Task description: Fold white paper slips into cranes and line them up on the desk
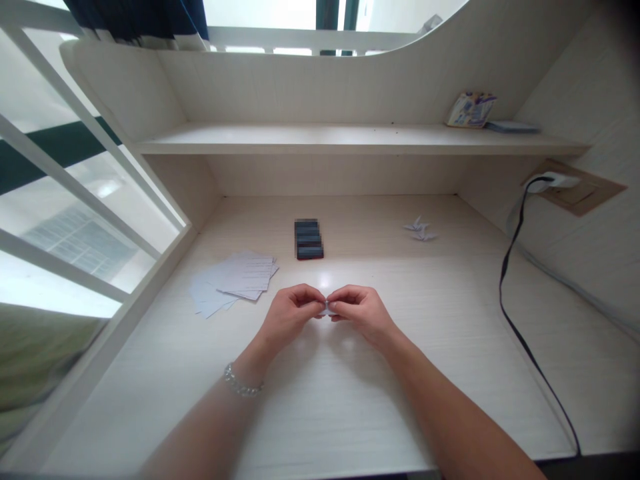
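Both hands meet over the middle of the desk, fingertips nearly touching. Between them is a small piece of folded white paper (327, 309), mostly covered by the fingers. My left hand (296, 307) pinches its left side, and my right hand (361, 309) pinches its right side. A beaded bracelet (243, 383) circles my left wrist. Beyond my left hand lies a loose pile of paper sheets (246, 274), some with printed lines. A dark phone (309, 239), its screen blurred, rests past the hands. Small folded paper cranes (420, 230) sit at the back right.
A shelf (310, 138) spans the back of the desk (320, 413), bearing a colourful packet (471, 109) and a flat item (513, 127). From a charger (553, 181) in the right wall socket, a black cable (510, 320) runs down to the front edge. White railings (75, 167) stand at left.
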